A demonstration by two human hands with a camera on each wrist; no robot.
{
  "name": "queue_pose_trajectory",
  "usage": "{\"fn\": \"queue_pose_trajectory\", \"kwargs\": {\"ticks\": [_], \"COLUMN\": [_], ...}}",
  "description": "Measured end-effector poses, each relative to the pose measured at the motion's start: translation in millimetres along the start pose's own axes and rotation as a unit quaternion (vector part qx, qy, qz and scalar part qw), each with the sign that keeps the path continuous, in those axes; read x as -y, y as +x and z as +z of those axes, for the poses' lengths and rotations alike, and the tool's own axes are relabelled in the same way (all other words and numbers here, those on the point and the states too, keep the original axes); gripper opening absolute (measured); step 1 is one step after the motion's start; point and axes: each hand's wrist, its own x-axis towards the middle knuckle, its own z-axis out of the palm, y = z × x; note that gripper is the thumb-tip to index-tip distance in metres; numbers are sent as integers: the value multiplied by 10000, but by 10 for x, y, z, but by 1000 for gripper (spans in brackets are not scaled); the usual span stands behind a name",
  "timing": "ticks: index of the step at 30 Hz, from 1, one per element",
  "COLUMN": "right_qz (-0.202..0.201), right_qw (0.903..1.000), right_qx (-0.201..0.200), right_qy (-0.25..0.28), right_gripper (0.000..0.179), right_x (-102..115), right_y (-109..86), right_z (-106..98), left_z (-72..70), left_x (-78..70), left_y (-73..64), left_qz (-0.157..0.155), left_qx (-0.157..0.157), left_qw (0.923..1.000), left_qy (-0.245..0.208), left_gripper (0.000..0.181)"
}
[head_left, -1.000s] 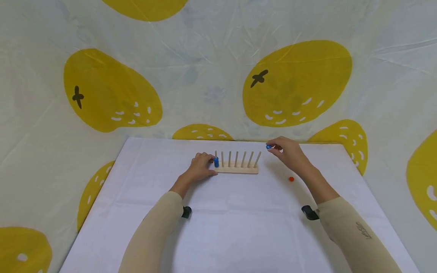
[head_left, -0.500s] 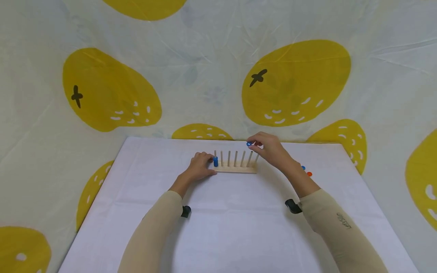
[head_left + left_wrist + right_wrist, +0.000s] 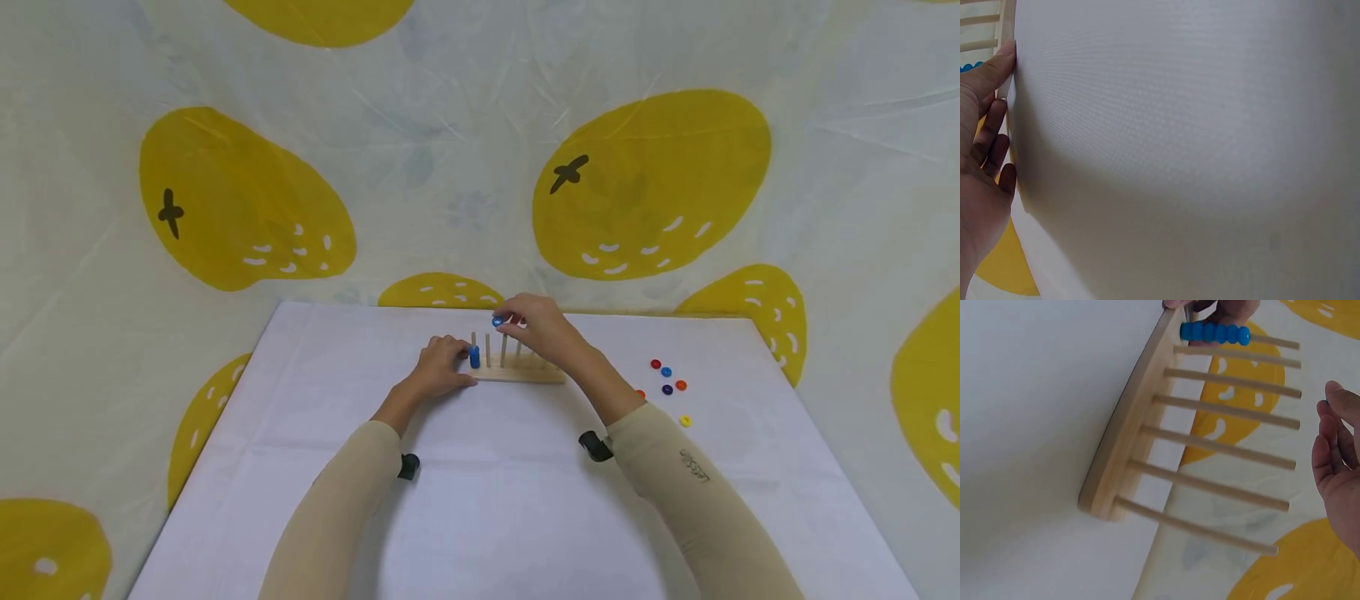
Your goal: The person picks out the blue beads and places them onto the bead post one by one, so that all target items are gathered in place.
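A wooden peg stand (image 3: 517,376) with a row of several upright rods is on the white table. Its leftmost rod carries a stack of blue beads (image 3: 1216,333), and the other rods are bare in the right wrist view. My left hand (image 3: 437,367) grips the left end of the base, thumb in front and fingers behind. Between thumb and fingertips, my right hand (image 3: 546,327) pinches a single blue bead (image 3: 497,322). That hand hovers above the rods, just right of the stacked one, and the bead touches no rod that I can make out.
Loose beads lie on the table to the right: red (image 3: 656,363), blue (image 3: 666,372), orange (image 3: 681,385), dark blue (image 3: 667,389) and yellow (image 3: 686,422). Another orange-red bead (image 3: 640,394) shows beside the right forearm. A fruit-print cloth (image 3: 450,192) hangs behind the table.
My right hand has travelled left with the blue bead, from right of the stand to over its left rods. Loose beads have come into sight behind the arm. My left hand stays put.
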Motion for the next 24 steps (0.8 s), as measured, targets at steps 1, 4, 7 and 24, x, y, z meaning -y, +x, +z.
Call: {"fn": "queue_pose_trajectory", "kwargs": {"ticks": [1,4,7,24], "right_qz": [-15,-58,-89,-55], "right_qw": [10000,9999,9998,9984], "right_qx": [27,97,193,533], "right_qy": [5,-1,66,163], "right_gripper": [23,22,20,21], "right_x": [9,26,44,166], "right_y": [22,71,113,201], "right_z": [24,87,142,268], "left_z": [4,14,8,-28], "left_x": [5,16,21,8], "left_y": [4,13,8,-4], "left_qz": [16,42,56,35], "left_qx": [-10,-18,-14,65], "left_qw": [10000,10000,10000,10000], "left_qy": [14,20,29,-47], "left_gripper": [64,64,64,63]}}
